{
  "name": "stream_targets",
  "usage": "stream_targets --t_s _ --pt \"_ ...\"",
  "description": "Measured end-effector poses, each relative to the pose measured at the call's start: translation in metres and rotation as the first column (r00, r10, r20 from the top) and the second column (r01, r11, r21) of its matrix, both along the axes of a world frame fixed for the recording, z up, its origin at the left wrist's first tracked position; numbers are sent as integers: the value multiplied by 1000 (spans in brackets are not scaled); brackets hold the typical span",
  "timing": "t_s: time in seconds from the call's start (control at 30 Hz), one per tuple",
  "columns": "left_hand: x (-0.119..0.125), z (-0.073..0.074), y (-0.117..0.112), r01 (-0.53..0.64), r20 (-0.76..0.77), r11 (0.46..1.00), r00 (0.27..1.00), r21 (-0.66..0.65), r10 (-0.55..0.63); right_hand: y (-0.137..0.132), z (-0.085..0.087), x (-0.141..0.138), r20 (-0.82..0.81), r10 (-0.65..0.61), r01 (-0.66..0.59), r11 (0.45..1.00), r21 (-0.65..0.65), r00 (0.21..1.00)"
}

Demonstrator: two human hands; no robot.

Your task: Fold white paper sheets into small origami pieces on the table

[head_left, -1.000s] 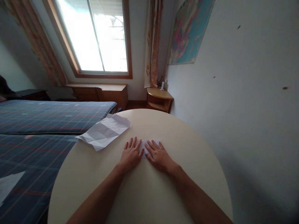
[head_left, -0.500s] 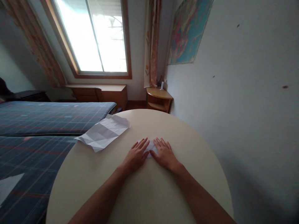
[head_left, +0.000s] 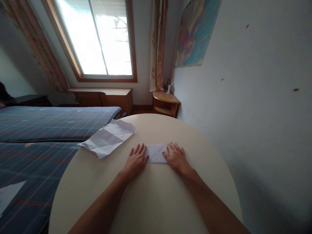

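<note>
I see the bed [head_left: 48, 123] on the left, its plaid cover running up beside the round table [head_left: 151, 195]. A creased sheet [head_left: 107, 138] lies at the table's far left edge. My left hand [head_left: 135, 161] and right hand [head_left: 177, 157] lie flat on the tabletop, palms down and fingers spread, gripping nothing. Between them, near the table's middle, sits the folded paper [head_left: 156, 153], a small strip. Each hand touches one end of it.
</note>
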State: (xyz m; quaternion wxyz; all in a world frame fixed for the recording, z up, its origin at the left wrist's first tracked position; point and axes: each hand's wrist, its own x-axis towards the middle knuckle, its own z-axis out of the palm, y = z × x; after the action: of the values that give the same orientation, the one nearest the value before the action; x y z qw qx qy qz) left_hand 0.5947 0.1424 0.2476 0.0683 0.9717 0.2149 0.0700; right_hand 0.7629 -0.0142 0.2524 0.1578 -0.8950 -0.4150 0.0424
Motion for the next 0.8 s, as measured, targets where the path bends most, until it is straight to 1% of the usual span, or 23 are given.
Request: stream_targets --t_s 0.07,0.17,0.27,0.37,0.5,0.6,0.7,0.8 --pt "0 0 1 6 11 1000 1000 -2 -6 2 0 0 -21 0 1 999 49 1000" --pt "1 -1 2 12 29 1000 1000 -2 -12 4 0 1 -33 22 -16 987 158 999" --pt "0 -3 4 14 56 1000 998 4 -14 6 2 1 -49 88 -71 956 284 995" --pt "-1 -4 4 10 77 1000 997 14 -11 7 2 -2 -57 124 -96 928 359 991" --pt "-1 -4 4 -6 90 1000 996 25 4 6 0 -2 -35 128 -103 911 400 991" --pt "0 -4 4 -25 89 999 996 28 22 5 -1 1 -12 157 -138 901 412 988" --pt "0 -3 3 -94 106 995 990 45 88 5 -2 3 9 181 -170 905 391 983" --pt "1 1 3 -173 168 983 973 68 160 6 -2 4 13 159 -151 910 386 987"
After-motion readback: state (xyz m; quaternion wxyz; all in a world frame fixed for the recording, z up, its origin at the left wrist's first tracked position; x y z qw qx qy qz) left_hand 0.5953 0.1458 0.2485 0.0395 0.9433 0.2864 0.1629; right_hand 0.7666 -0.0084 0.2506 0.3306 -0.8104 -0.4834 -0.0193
